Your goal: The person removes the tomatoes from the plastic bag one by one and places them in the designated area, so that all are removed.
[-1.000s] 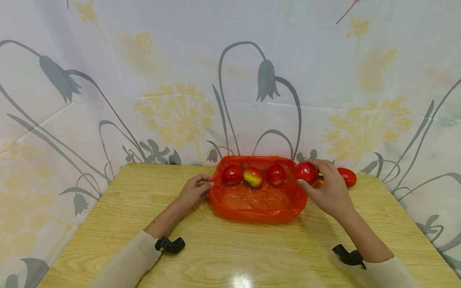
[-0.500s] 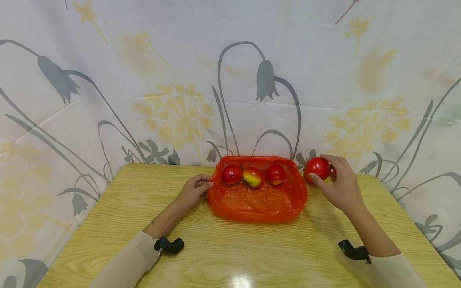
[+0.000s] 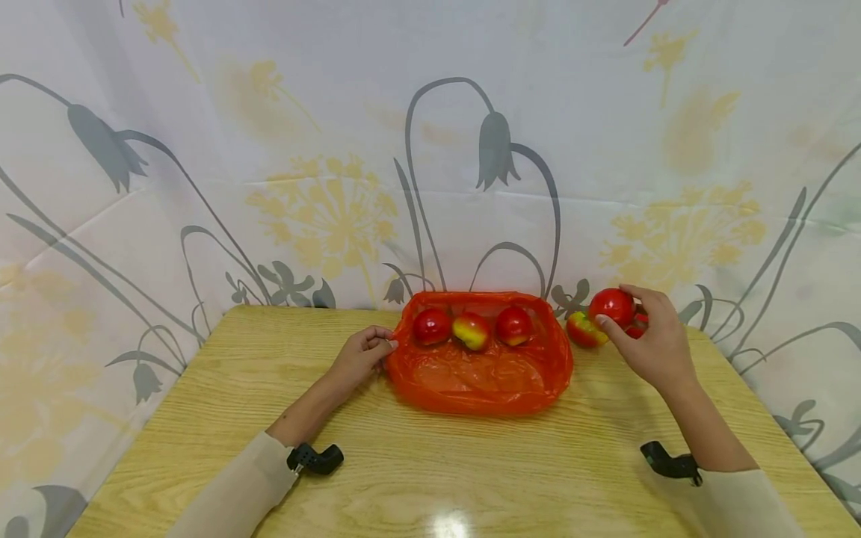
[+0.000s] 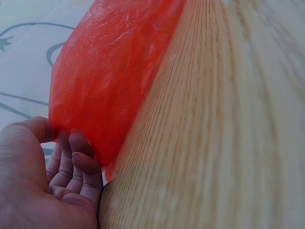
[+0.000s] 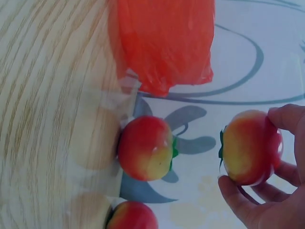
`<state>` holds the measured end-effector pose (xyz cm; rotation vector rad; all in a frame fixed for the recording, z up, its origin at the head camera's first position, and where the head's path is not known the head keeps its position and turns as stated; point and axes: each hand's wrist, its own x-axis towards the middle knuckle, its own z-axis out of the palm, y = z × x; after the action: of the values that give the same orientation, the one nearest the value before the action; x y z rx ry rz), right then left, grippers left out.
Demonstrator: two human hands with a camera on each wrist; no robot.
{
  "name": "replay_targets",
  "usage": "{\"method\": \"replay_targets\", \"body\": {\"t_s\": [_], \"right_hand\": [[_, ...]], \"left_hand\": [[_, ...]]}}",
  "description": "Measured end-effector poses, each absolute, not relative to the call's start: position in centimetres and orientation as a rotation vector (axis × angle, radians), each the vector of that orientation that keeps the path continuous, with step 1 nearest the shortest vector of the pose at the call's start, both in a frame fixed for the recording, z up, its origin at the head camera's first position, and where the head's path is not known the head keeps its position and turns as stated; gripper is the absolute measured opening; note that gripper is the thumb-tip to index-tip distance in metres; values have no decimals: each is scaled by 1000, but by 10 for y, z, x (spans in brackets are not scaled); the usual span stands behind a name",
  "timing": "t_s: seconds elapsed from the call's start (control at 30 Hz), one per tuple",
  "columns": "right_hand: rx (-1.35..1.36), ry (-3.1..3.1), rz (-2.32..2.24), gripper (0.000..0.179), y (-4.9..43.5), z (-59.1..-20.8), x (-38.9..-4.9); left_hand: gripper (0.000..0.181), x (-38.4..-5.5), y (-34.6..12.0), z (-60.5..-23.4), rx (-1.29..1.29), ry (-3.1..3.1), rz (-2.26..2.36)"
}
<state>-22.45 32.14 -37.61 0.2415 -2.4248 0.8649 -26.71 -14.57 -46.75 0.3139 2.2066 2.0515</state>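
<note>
A red-orange plastic bag [image 3: 471, 373] lies on the table with its mouth spread wide. Inside, along the far side, sit three red-and-yellow fruits [image 3: 472, 331] in a row. My left hand [image 3: 359, 359] pinches the bag's left edge between thumb and curled fingers, as the left wrist view shows. To the right of the bag, my right hand [image 3: 652, 340] grips a round red-and-yellow fruit with a green leafy cap [image 5: 250, 148], held in the air with the cap pointing down. Below it, a similar capped fruit [image 5: 147, 149] stands on the table.
Another red fruit [image 5: 133, 218] is on the table, mostly hidden behind my right hand in the head view. The wooden table [image 3: 403, 471] meets a white flower-printed cloth [image 3: 303, 149] at its back edge. Black wrist devices [image 3: 316, 458] sit at both sleeves.
My right hand has moved right and slightly up with its fruit, away from the bag's right rim. The fruit beneath has come into fuller view. My left hand stays at the bag.
</note>
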Motion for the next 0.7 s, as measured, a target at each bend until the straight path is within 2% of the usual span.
{"method": "replay_targets", "body": {"t_s": [0.7], "right_hand": [[126,-2463,934,64,351,-378,-230]], "left_hand": [[24,-266,-145,-466,328,2188,2063]]}}
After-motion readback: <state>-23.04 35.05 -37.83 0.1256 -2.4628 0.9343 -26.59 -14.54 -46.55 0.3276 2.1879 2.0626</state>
